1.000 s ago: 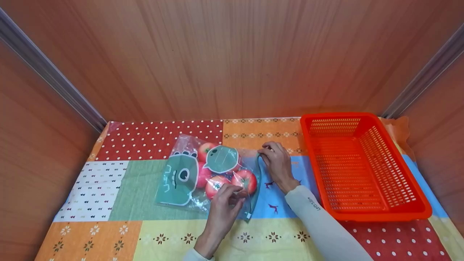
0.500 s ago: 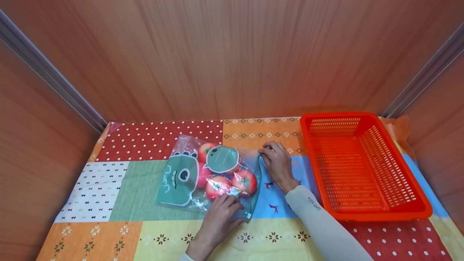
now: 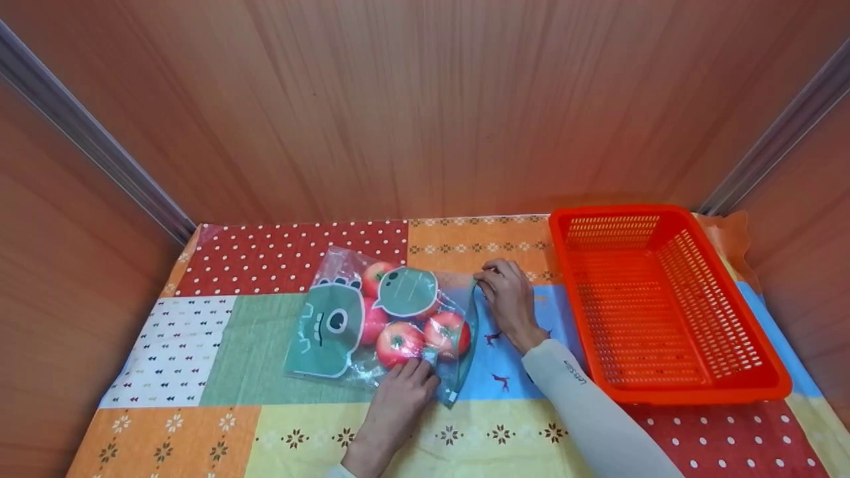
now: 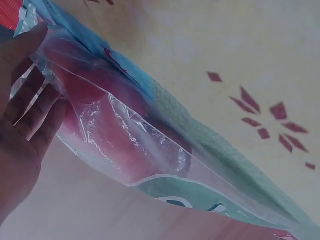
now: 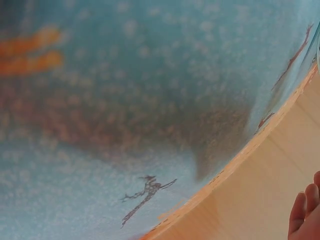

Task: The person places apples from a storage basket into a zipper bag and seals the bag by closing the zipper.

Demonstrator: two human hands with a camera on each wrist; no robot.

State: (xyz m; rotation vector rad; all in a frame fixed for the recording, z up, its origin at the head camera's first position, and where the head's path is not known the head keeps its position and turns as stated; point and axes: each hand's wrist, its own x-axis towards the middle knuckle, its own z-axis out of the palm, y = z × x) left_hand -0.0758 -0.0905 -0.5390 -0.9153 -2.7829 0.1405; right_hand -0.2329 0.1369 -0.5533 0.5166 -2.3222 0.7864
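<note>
A clear zip bag (image 3: 325, 362) printed with a green cartoon bear lies flat, its zip edge toward the right. Several red apples (image 3: 400, 343) show through the film. My right hand (image 3: 510, 299) pinches the far end of the green zip strip (image 3: 470, 345). My left hand (image 3: 398, 401) holds the near side of the bag by the opening, where a flap of film is turned up beside the fingertips. Seen from the left wrist, thumb and fingers (image 4: 50, 120) stand around crinkled film next to the apples. The white slider (image 3: 453, 397) sits at the near corner. Only fingertips (image 5: 311, 197) show in the right wrist view.
A red-orange plastic basket (image 3: 671, 396) with slotted walls stands right of the bag, close to the right forearm. A patchwork cloth (image 3: 265, 345) covers the table. Wood-grain panels (image 3: 425, 113) enclose the back and both sides.
My left hand has come down from over the front apples to the bag's near edge, and a flap of film now rises there. The right hand stays in place.
</note>
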